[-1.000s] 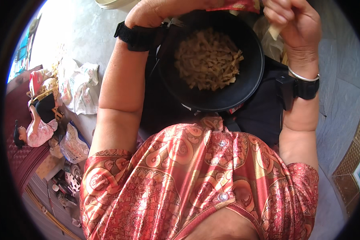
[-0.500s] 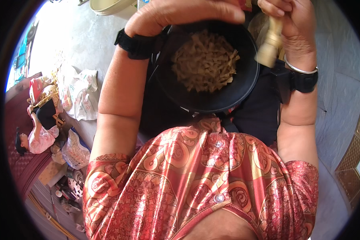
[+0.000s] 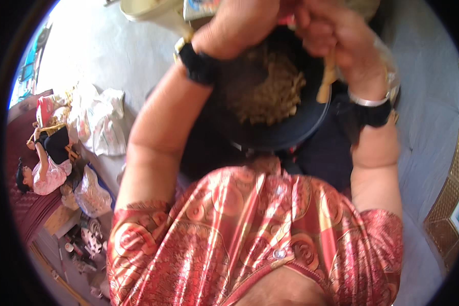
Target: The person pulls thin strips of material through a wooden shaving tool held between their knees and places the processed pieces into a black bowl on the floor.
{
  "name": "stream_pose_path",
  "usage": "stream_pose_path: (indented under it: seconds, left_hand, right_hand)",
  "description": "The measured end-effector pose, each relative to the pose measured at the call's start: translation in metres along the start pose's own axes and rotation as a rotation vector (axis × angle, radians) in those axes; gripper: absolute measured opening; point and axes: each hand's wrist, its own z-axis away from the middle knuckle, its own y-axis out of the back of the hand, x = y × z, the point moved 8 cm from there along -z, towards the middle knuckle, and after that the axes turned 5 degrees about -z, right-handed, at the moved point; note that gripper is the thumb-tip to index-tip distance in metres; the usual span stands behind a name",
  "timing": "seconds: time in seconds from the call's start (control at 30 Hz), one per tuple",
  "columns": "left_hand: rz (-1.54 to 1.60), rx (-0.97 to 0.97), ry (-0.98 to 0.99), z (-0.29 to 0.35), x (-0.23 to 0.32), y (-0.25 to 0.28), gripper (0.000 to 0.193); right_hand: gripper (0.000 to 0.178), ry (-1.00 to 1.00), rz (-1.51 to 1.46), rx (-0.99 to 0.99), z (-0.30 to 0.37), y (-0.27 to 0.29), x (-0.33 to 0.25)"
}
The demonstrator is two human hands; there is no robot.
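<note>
Found the fingers of the right hand curled together, clamped on a pale wooden handle, with one end jutting from the fist toward the body and over the pan's rim. Judged it gripped in the fist for firmness; could not make out the other end behind the knuckles. Noted some blur.

Saw the left hand arched in from the left, just beside the right fingers, apparently to share one work spot. Could not tell the state of its fingers (apart, together or clamped), with the tips hidden. Glimpsed a small red patch between the hands; could not identify.

Located a dark round pan below and bodyward of the fingers, with brown cut strips heaped inside. Judged it set between the forearms to suit both hands' reach, its sloping wall likely keeping the heap gathered.

Recorded a pale bucket and a coloured box left of the left fingers, perhaps stood aside for elbow room. Logged white plastic bags well left and bodyward of the fingers, and, farther off that way, another person, well apart.
</note>
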Motion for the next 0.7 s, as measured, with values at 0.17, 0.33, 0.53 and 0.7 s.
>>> stream_pose_path:
  seconds: [0.17, 0.33, 0.53, 0.7]
  left_hand:
    - [0.245, 0.363, -0.018, 0.011, 0.007, 0.024, 0.016]
    - [0.201, 0.497, -0.073, 0.02, 0.025, 0.047, 0.018]
    - [-1.038, 0.348, -0.679, 0.032, 0.065, -0.003, 0.006]
    - [-0.869, 0.26, -0.543, 0.032, 0.048, -0.02, 0.011]
  right_hand:
    - [0.021, -0.033, 0.016, -0.09, 0.001, -0.011, 0.009]
    - [0.026, 0.034, 0.133, -0.038, 0.003, -0.017, 0.011]
    - [0.021, 0.104, -0.368, -0.151, 0.002, -0.028, 0.002]
    - [0.013, 0.527, 0.325, 0.096, 0.025, -0.026, -0.041]
